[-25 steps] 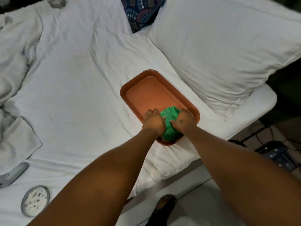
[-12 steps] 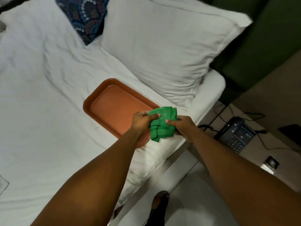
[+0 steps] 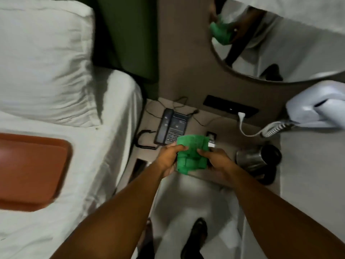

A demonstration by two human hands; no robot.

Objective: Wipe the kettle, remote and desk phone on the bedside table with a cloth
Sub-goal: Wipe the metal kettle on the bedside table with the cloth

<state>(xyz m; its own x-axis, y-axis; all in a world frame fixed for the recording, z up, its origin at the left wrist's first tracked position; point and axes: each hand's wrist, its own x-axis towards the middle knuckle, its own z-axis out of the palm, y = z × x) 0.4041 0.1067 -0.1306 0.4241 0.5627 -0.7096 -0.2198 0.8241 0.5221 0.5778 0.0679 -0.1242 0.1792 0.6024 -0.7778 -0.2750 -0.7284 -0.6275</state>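
While both hands are gripping the folded green cloth (image 3: 191, 153) (left hand (image 3: 168, 159), right hand (image 3: 217, 161)), it is hovering over the table (image 3: 220, 131), just in front of the desk phone (image 3: 171, 128); the kettle (image 3: 256, 160) is standing to the phone's right.

**No readable text in view**

I can read no words, brands or numbers. The desk phone (image 3: 171, 128) on my table (image 3: 220, 128) has a keypad and a label panel, but both are too blurred to make out.
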